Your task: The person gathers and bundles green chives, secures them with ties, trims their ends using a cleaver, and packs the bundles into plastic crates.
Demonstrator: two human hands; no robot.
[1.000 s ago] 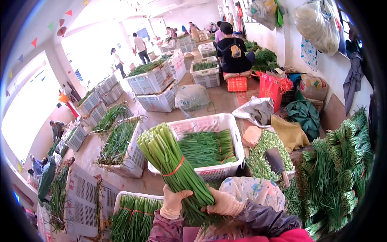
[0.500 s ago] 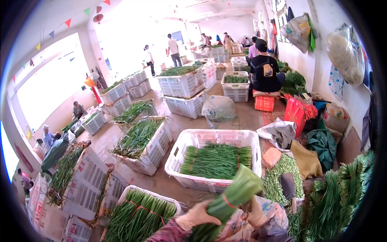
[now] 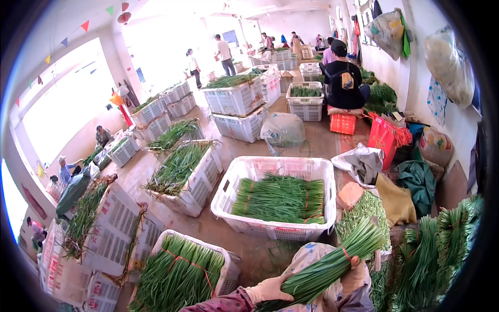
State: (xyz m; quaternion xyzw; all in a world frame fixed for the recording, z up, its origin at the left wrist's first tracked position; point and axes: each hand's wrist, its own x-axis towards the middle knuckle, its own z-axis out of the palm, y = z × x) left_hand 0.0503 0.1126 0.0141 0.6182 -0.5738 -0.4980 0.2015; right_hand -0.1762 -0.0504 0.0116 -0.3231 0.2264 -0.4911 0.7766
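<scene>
A long bundle of green chives (image 3: 332, 260), tied with a red band near its upper end, lies slantwise across my lap. My left hand (image 3: 270, 292) is closed around its lower part. Around the banded part near the top, my right hand (image 3: 354, 273) is wrapped from beneath and the right side. Just beyond, a white plastic crate (image 3: 223, 213) holds rows of banded chive bundles. Another crate (image 3: 231, 270), nearer on the left, is filled with upright-leaning bundles (image 3: 179, 273). Behind the held bundle are cut pale-green stalk pieces (image 3: 364, 210).
Banded bundles (image 3: 431, 260) are stacked at the right. A reddish block (image 3: 349, 195), a red bag (image 3: 382, 143) and a green sack (image 3: 417, 179) stand along that side. Crates of loose greens (image 3: 195, 190) fill the left. A person in black (image 3: 343, 86) sits ahead.
The bundle has swung from steeply upright to a flatter slant, its top end moving right and down. My right hand has moved right with it; my left hand stays around the lower part.
</scene>
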